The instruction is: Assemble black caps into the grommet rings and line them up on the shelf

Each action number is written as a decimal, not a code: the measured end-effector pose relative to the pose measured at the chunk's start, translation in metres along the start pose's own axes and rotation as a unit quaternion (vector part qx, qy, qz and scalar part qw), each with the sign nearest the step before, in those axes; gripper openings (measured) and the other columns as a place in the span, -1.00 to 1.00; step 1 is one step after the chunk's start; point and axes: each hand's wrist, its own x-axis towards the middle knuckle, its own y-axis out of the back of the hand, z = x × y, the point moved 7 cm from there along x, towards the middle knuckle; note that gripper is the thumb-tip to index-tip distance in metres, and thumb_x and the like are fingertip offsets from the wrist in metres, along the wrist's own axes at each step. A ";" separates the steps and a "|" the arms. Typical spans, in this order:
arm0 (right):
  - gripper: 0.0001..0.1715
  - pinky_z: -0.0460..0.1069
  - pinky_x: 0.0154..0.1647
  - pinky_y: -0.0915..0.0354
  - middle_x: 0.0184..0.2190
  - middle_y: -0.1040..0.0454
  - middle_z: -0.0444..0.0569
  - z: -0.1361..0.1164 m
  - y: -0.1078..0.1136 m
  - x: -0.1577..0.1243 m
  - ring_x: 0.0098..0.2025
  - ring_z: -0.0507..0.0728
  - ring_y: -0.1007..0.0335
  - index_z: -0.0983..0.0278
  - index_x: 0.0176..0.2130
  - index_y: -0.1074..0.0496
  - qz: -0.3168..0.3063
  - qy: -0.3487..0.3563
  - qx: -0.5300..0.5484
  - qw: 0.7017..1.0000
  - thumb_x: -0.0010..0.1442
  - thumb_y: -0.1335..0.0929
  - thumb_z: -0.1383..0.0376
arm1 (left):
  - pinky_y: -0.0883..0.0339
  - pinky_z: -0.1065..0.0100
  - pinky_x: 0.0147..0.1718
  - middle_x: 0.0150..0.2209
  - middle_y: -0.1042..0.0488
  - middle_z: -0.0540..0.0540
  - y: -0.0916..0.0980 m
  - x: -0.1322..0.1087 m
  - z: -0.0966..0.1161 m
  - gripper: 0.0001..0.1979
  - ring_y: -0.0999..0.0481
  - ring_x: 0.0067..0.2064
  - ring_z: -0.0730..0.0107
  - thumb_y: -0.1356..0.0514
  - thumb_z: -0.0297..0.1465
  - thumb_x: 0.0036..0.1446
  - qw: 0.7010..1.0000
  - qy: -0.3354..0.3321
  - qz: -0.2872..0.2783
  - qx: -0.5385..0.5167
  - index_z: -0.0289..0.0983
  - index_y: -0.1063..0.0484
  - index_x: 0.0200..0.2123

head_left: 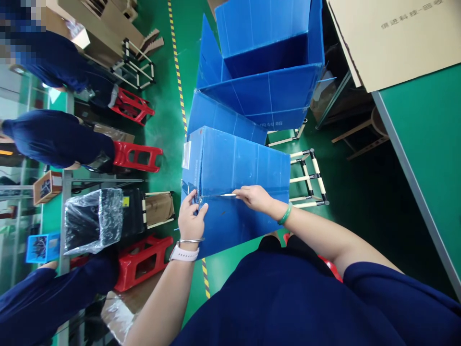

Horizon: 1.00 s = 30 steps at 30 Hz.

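Note:
A blue corrugated plastic box (pixel 245 168) lies right in front of me, its top flaps meeting along a seam. My right hand (pixel 254 198) is closed on a thin white stick-like tool (pixel 228 194), whose tip points left along that seam; its exact kind is too small to tell. At the box's left end, my left hand (pixel 190 216) rests over the corner with thumb and fingers apart, next to a strip of clear tape (pixel 200 199). A white label (pixel 186 154) is stuck on the box's end face.
Behind stands an open blue box (pixel 266 91) with flaps up. A pipe-frame stand (pixel 309 178) shows at right, near a green table (pixel 425 125) bearing cardboard (pixel 399 43). Co-workers (pixel 61 139) are at a bench on the left, with red stools (pixel 139 156).

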 end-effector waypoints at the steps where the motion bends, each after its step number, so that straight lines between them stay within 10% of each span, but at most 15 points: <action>1: -0.69 -0.07 -0.35 -0.14 -0.29 -0.52 -0.04 0.004 -0.001 -0.004 -0.33 0.05 -0.40 0.23 0.05 -0.46 -0.003 -0.002 -0.003 1.000 0.46 -0.21 0.25 | -0.27 0.03 0.19 0.21 -0.40 -0.23 -0.001 -0.001 -0.001 -0.63 -0.43 0.19 0.09 -0.22 -0.23 0.18 1.000 0.000 0.000 0.000 -0.24 -0.29 -0.61; 30: -0.68 -0.07 -0.38 -0.07 -0.29 -0.49 -0.02 0.161 -0.055 -0.144 -0.33 0.08 -0.36 0.19 0.03 -0.50 -0.104 -0.125 -0.070 0.984 0.43 -0.23 0.21 | -0.22 -0.09 0.28 0.24 -0.35 -0.29 -0.020 -0.038 -0.064 -0.68 -0.43 0.20 -0.06 -0.23 -0.18 0.15 0.996 0.077 -0.033 0.000 -0.28 -0.40 -0.53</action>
